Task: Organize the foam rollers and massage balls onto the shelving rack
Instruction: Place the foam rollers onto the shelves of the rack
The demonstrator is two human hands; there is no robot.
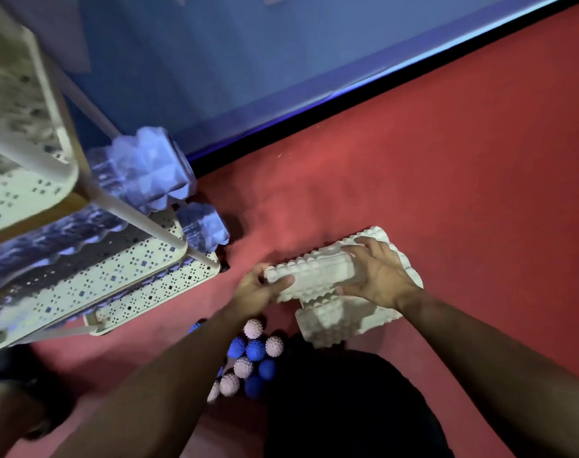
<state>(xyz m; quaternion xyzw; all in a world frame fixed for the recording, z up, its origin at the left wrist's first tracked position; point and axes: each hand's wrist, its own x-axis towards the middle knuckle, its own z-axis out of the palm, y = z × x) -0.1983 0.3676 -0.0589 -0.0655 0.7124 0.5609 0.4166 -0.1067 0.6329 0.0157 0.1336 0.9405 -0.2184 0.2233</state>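
Observation:
A white ridged foam roller [314,276] is held between both hands above the red floor. My left hand [260,289] grips its left end, and my right hand [379,276] curls over its right end. Other white rollers [334,320] lie stacked under and behind it. Several spiky massage balls [253,352], blue and white, sit in a heap near my left forearm. The white perforated shelving rack [142,276] stands at the left, with bluish rollers [149,173] on its tiers; the ends of two stick out to the right.
A blue wall [248,61] with a dark baseboard runs diagonally behind the rack. Red floor [446,176] stretches to the right. My dark-clothed leg [347,408] fills the bottom centre, beside the balls.

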